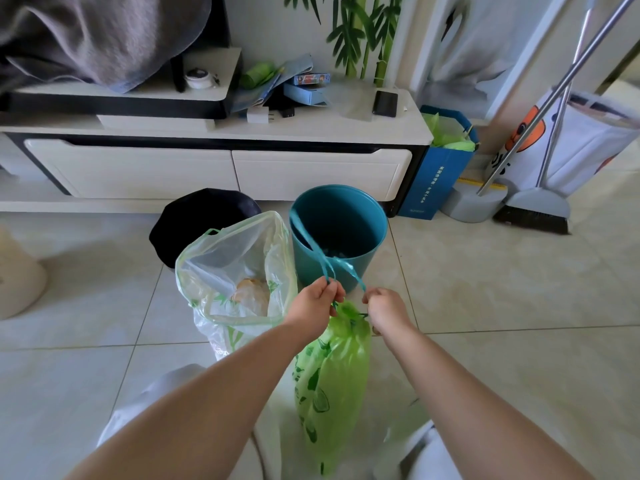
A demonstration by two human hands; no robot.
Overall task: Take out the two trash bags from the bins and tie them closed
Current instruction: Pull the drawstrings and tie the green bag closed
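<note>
A green trash bag [332,375] hangs low between my forearms, its neck gathered tight. My left hand [317,303] pinches one end of its teal drawstring [322,258], and my right hand [386,308] pinches the other end; the strings loop up in front of the teal bin [367,233]. A clear white trash bag [225,271] with a pale green drawstring rim stands open on the floor to the left, with trash inside. Behind it sits a black bin [194,216], partly hidden by that bag.
A low white TV cabinet [221,168] runs along the back wall with a phone [385,103] and boxes on top. A blue paper bag [436,178], a dustpan [474,202] and a broom [535,211] stand at the right. Tiled floor lies all around.
</note>
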